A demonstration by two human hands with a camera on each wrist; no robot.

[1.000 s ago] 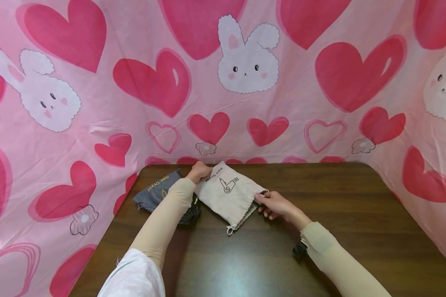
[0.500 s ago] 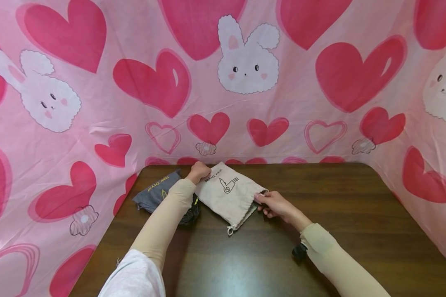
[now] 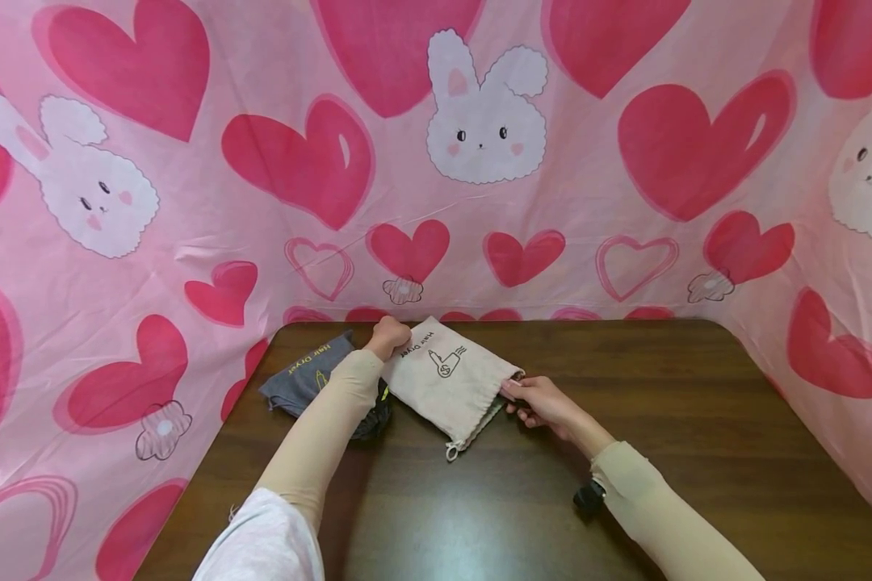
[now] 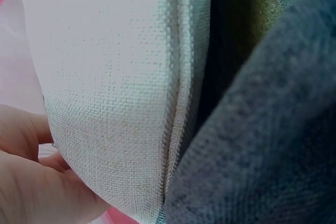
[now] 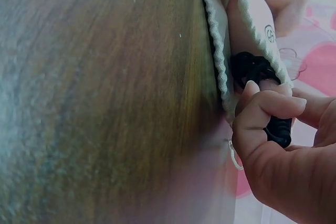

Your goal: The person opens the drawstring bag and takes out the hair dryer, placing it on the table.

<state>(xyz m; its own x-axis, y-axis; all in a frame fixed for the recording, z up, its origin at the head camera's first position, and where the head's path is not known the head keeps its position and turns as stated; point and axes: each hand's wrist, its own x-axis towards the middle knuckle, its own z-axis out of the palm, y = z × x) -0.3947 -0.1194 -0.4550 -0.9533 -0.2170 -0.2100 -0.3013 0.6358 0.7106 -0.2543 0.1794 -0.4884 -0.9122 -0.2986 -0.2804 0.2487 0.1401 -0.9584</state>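
A beige drawstring bag (image 3: 446,375), printed "Hair Dryer" with a small dryer drawing, lies slanted near the table's back edge. My left hand (image 3: 390,336) grips its far left end; the left wrist view shows thumb and finger (image 4: 50,192) at the cloth's edge. At the wavy-edged mouth on the near right is my right hand (image 3: 545,403). In the right wrist view its curled fingers hold a bundled black cord (image 5: 279,131), part of which sits inside the open mouth. What else the bag contains is hidden. A white drawstring loop (image 3: 452,450) hangs from the mouth's near corner.
A dark grey bag (image 3: 308,375) with yellow "Hair Dryer" lettering lies left of the beige one, partly behind my left forearm. Both are on a dark wooden table (image 3: 436,516). Pink cloth (image 3: 574,186) with hearts and rabbits surrounds the back and sides.
Very little differs. My right hand has shifted slightly to the right at the bag's mouth, and the bag's near corner with its loop moves slightly with it. My left hand keeps its place.
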